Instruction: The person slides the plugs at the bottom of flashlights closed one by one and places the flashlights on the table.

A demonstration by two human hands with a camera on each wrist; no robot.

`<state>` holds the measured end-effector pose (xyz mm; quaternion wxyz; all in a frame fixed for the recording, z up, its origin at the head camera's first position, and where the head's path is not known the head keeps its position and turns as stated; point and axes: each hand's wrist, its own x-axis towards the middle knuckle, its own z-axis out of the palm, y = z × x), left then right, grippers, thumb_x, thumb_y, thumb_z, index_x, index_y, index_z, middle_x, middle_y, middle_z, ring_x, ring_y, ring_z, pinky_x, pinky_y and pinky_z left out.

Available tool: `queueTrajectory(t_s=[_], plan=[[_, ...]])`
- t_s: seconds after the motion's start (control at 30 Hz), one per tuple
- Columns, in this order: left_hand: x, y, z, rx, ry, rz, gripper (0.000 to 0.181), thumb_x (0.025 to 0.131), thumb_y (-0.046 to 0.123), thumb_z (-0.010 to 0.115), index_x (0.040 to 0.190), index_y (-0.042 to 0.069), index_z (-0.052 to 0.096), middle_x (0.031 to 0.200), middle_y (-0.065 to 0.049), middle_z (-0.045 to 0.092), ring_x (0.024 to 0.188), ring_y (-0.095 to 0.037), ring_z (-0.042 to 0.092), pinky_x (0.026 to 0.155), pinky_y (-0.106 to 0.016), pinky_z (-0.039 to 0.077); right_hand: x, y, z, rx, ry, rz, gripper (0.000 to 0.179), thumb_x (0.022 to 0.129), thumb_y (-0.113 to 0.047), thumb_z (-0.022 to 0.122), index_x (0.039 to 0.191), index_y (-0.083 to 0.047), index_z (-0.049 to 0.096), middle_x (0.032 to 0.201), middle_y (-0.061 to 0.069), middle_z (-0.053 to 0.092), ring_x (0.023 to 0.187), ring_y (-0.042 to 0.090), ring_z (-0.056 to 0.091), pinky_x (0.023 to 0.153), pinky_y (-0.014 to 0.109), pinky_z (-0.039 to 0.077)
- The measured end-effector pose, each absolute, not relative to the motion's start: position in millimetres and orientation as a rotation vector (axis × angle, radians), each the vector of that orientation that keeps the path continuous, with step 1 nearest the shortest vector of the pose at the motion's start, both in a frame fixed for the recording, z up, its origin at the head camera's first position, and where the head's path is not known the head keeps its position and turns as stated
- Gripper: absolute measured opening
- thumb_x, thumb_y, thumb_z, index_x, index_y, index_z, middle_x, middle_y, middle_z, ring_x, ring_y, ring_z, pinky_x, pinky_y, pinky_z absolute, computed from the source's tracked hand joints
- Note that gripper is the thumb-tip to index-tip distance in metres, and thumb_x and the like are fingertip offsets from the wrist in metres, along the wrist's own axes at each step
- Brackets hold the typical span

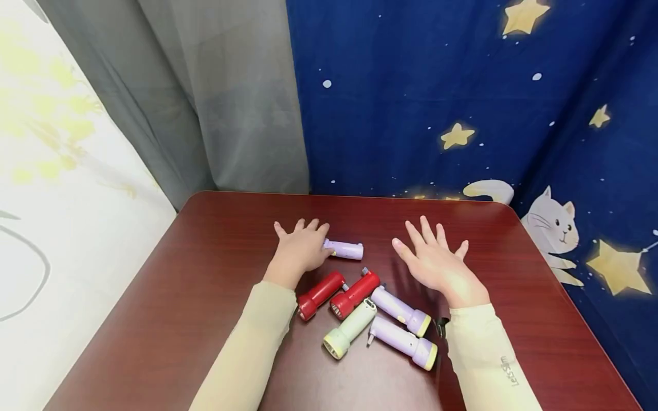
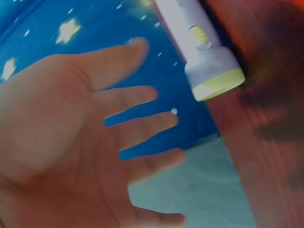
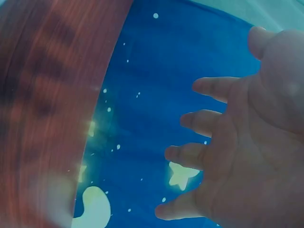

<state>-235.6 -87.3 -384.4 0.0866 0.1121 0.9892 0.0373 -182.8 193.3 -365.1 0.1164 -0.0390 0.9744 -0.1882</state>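
Note:
My left hand (image 1: 300, 251) is spread beside a lilac flashlight (image 1: 345, 250) at the back of the group, partly covering it in the head view. In the left wrist view, the fingers are straight and apart from that flashlight's yellow-rimmed head (image 2: 216, 78). Held out over the table's right side, my right hand (image 1: 437, 262) has its fingers spread and grips nothing. Between the forearms lie a left red flashlight (image 1: 321, 294), another red flashlight (image 1: 354, 294), a pale green flashlight (image 1: 350, 328), and two lilac flashlights, one upper (image 1: 398, 310) and one lower (image 1: 403, 341).
The flashlights lie on a dark red wooden table (image 1: 216, 240) with rounded back corners. Behind it hang a grey curtain (image 1: 241, 103) and a blue curtain (image 1: 390, 114) with stars and a cat. A white patterned surface (image 1: 67, 228) stands at the left.

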Motion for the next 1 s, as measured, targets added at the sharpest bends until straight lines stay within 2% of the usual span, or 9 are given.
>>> queueTrajectory(t_s=[0.07,0.17,0.4,0.6,0.7,0.77,0.9,1.0], plan=[[-244.9,-81.3,-387.4,0.352,2.900,0.038,0.067,0.102,0.046,0.067,0.162,0.024,0.047,0.169,-0.008,0.043,0.159,-0.040,0.035,0.121,-0.086,0.014,-185.2,192.2,-364.5,-0.126,2.848,-0.543,0.089,0.105,-0.076,0.024,0.172,-0.019,0.013,0.180,0.019,-0.006,0.162,0.056,-0.007,0.112,0.091,-0.015],[-256.4,-73.1,-394.1,0.407,2.861,-0.055,0.061,0.102,0.040,0.069,0.158,0.024,0.051,0.165,-0.008,0.050,0.153,-0.038,0.043,0.122,-0.081,0.024,-188.2,189.5,-365.3,-0.142,2.841,-0.515,0.088,0.105,-0.076,0.025,0.172,-0.019,0.015,0.180,0.019,-0.004,0.163,0.056,-0.004,0.113,0.090,-0.015],[-266.3,-58.2,-413.2,0.560,2.876,-0.132,0.051,0.099,0.034,0.072,0.148,0.023,0.063,0.154,-0.007,0.060,0.139,-0.032,0.054,0.115,-0.069,0.043,-188.6,183.2,-372.6,-0.145,2.816,-0.450,0.087,0.105,-0.076,0.023,0.171,-0.019,0.022,0.179,0.021,0.004,0.163,0.055,0.006,0.114,0.091,-0.010],[-265.6,-55.7,-420.8,0.644,2.904,-0.109,0.034,0.096,0.028,0.075,0.130,0.024,0.075,0.131,-0.003,0.074,0.118,-0.025,0.062,0.104,-0.056,0.055,-185.2,180.2,-372.7,-0.140,2.755,-0.421,0.088,0.104,-0.077,0.027,0.170,-0.018,0.028,0.177,0.024,0.015,0.161,0.055,0.016,0.115,0.090,-0.006],[-266.3,-58.0,-420.4,0.666,2.921,-0.115,0.027,0.096,0.027,0.076,0.122,0.022,0.077,0.119,-0.003,0.077,0.106,-0.023,0.066,0.096,-0.050,0.060,-184.3,179.5,-369.9,-0.153,2.727,-0.412,0.088,0.104,-0.076,0.034,0.168,-0.015,0.033,0.175,0.026,0.024,0.160,0.053,0.024,0.118,0.089,0.002],[-266.4,-60.3,-417.5,0.671,2.937,-0.120,0.026,0.096,0.027,0.077,0.121,0.021,0.077,0.116,-0.004,0.078,0.102,-0.022,0.067,0.092,-0.047,0.061,-183.9,179.5,-367.2,-0.175,2.720,-0.412,0.088,0.103,-0.074,0.040,0.166,-0.013,0.036,0.172,0.026,0.030,0.159,0.051,0.030,0.122,0.084,0.012],[-264.3,-64.0,-403.8,0.684,2.992,-0.099,0.032,0.098,0.029,0.075,0.127,0.017,0.072,0.120,-0.005,0.077,0.103,-0.024,0.069,0.091,-0.049,0.062,-182.4,178.6,-359.5,-0.241,2.738,-0.454,0.085,0.103,-0.067,0.049,0.163,-0.008,0.041,0.168,0.023,0.041,0.155,0.046,0.040,0.124,0.070,0.033],[-259.5,-65.5,-388.5,0.701,3.054,-0.042,0.034,0.100,0.028,0.072,0.131,0.014,0.067,0.123,-0.006,0.076,0.106,-0.027,0.071,0.091,-0.051,0.062,-181.6,175.6,-353.2,-0.283,2.767,-0.521,0.083,0.104,-0.064,0.052,0.161,-0.005,0.044,0.164,0.022,0.048,0.152,0.043,0.047,0.122,0.064,0.041]])
